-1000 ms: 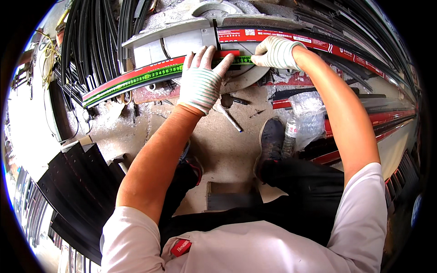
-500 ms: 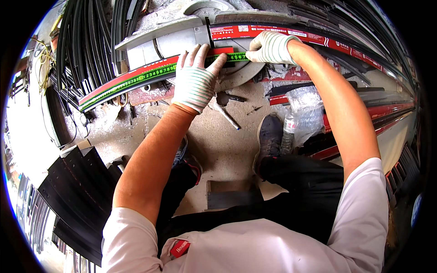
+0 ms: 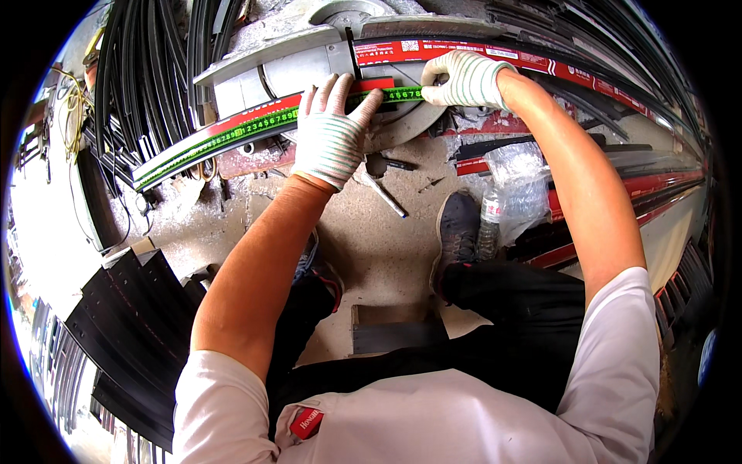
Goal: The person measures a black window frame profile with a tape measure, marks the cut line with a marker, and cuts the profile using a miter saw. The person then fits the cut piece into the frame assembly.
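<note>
Since the earlier frame the left hand (image 3: 332, 139) has slid a little rightward along the green ruler (image 3: 232, 139), and the right hand (image 3: 464, 77) has settled at the ruler's right end; the ruler itself lies much as it did.

Nearest the ruler on the person's side, on the dusty floor (image 3: 371, 247), a grey shoe (image 3: 457, 228) stands beside a clear plastic bottle (image 3: 488, 224) inside a crumpled clear bag (image 3: 518, 182); whether the bottle holds any liquid cannot be told. A metal rod (image 3: 382, 195) lies just below the ruler.

The left hand's grip is spread flat, fingers apart, pressing the ruler onto the red-wrapped profile (image 3: 541, 58) on the saw's desk (image 3: 263, 66). The right hand's grip is closed, pinching the ruler's end. To do this well, I judge the ruler should stay flush along the profile, held flat, its end kept from creeping near the blade slot (image 3: 352, 50) beyond.
</note>
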A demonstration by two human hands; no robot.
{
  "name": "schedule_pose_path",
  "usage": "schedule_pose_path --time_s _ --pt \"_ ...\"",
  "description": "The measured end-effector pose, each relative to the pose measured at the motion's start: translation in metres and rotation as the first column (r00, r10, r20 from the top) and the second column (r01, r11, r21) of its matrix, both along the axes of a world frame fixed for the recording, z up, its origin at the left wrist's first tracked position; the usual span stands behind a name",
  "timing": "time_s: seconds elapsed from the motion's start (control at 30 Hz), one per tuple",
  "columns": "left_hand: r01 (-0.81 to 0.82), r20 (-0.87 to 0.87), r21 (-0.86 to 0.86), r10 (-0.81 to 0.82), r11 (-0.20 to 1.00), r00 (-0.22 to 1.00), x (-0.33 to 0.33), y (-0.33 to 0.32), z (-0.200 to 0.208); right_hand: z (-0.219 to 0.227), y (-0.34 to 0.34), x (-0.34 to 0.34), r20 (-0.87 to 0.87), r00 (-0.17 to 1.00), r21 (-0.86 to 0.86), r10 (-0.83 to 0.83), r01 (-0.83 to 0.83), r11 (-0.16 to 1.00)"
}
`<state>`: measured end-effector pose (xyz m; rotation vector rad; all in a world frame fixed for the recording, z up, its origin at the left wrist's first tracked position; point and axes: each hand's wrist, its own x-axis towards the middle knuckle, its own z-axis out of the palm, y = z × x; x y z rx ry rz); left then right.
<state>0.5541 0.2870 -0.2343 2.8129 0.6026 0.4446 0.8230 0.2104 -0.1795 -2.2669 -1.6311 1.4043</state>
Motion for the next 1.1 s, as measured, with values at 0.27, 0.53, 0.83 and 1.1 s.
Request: schedule_pose_path --time_s 0.27,0.53,0.83,1.1 --pt "0.0 0.015 0.002 0.0 1.0 1.0 0.001 0.0 -0.001 -0.006 -0.006 0.006 -0.001 1.0 0.059 -0.02 0.02 0.998" --pt "0.019 0.035 0.013 -0.019 1.0 0.999 0.001 0.001 0.001 -0.003 -0.015 0.011 0.122 0.984 0.223 -0.132 0.103 0.969" --pt "0.009 -0.043 0.033 -0.008 0.999 0.999 -0.003 0.004 -0.007 -0.018 -0.048 -0.009 -0.217 0.555 0.571 -0.803 0.739 0.357" --pt "0.028 0.03 0.028 -0.029 0.999 0.999 0.002 0.001 -0.005 -0.114 -0.144 -0.155 -0.061 0.466 0.399 -0.883 0.822 0.406"
